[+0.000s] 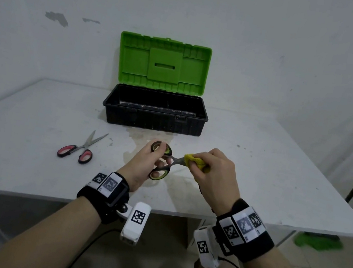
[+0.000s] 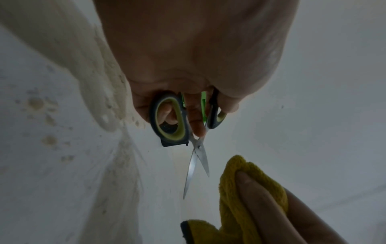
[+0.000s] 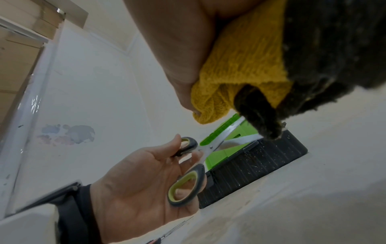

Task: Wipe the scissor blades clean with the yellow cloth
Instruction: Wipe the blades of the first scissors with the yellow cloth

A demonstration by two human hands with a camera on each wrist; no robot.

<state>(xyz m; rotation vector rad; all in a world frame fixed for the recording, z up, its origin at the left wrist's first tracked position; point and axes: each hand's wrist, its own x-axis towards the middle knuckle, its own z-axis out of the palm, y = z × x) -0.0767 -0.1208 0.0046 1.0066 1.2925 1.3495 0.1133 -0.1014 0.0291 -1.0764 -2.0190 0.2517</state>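
Note:
My left hand (image 1: 151, 162) grips the green-and-black-handled scissors (image 1: 161, 161) by their loops, above the table, blades spread and pointing right. The steel blades (image 2: 197, 165) form a narrow V in the left wrist view. My right hand (image 1: 211, 170) holds a bunched yellow cloth (image 1: 196, 161) at the blades' outer part. In the head view the cloth covers the tips. In the right wrist view the yellow cloth (image 3: 240, 69), with a dark side, sits over the blades (image 3: 229, 133). The left wrist view shows the cloth (image 2: 246, 189) beside the shorter-looking blade.
A second pair of scissors with red-and-black handles (image 1: 79, 149) lies on the white table (image 1: 279, 186) to the left. An open toolbox (image 1: 156, 111) with a black tub and raised green lid stands at the back, against the wall. A brownish stain marks the table under my hands.

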